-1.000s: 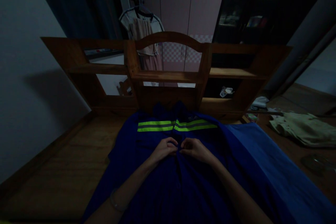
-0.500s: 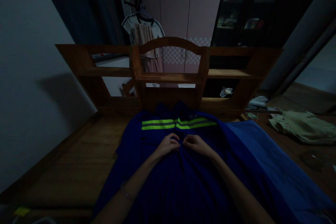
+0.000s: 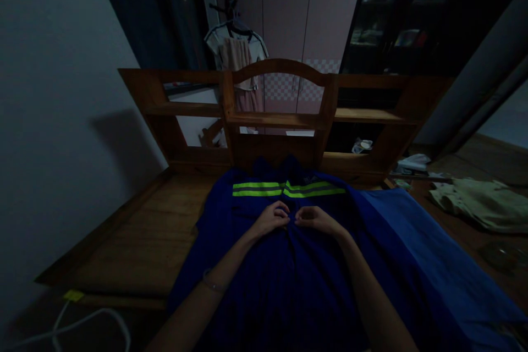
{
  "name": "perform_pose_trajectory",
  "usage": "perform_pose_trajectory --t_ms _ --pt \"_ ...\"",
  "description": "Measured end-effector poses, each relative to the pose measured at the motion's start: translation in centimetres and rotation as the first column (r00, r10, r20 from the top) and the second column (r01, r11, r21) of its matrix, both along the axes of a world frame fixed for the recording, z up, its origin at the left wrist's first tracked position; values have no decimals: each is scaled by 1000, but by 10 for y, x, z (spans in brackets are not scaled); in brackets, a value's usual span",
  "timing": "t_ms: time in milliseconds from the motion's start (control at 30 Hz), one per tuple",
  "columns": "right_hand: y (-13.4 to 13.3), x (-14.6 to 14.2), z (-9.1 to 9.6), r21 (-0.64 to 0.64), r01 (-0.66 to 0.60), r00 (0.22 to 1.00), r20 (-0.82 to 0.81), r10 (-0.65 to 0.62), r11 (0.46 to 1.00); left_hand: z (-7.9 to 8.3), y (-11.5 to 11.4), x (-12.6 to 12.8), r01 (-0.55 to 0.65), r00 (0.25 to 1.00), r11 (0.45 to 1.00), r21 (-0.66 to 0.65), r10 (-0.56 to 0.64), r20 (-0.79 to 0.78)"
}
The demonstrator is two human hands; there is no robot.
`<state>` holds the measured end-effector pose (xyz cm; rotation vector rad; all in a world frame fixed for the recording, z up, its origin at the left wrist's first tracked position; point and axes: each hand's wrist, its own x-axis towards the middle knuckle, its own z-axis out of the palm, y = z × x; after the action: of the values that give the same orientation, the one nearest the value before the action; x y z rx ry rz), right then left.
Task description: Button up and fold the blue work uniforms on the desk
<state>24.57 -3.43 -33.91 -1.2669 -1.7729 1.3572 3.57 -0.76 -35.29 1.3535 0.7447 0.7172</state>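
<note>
A dark blue work jacket [image 3: 264,269] with yellow-green reflective stripes across its chest lies spread out, collar away from me. At its front opening, just below the stripes, my left hand [image 3: 270,219] pinches the cloth with bent fingers. Facing it from the right, my right hand [image 3: 319,220] also has its fingertips closed on the jacket's front edge. Only a small gap separates the two hands. Whether a button or other fastener sits between the fingertips is too dark to see.
A wooden headboard with shelves [image 3: 280,119] stands behind the jacket. Bare boards [image 3: 136,231] lie to the left, light blue cloth [image 3: 396,209] to the right. Farther right is a pile of pale green cloth [image 3: 480,203]. A white cable [image 3: 94,316] curls at the lower left.
The whole view has shifted, so the scene sits slightly farther right. My hands have come a little closer together at the jacket's front opening.
</note>
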Motion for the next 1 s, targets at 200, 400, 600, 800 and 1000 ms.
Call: perform_pose_trajectory --t_ms 200,400,600,800,1000 --pt "-5 -1 3 -29 42 998 -41 -43 999 2 -2 0 1 1000 1000 9 -1 11" --pt "-6 -6 1 -5 73 995 -73 -73 997 0 -1 -1 -4 1000 1000 24 4 -17" --pt "-5 -8 0 0 85 995 -57 -85 996 0 0 -1 3 1000 1000 -5 -3 -28" --pt "-4 -7 0 10 75 996 -52 -74 997 0 1 -1 20 1000 999 37 -20 -5" --pt "-4 -7 -1 7 66 993 -100 -65 998 5 -1 -2 70 997 988 139 -71 4"
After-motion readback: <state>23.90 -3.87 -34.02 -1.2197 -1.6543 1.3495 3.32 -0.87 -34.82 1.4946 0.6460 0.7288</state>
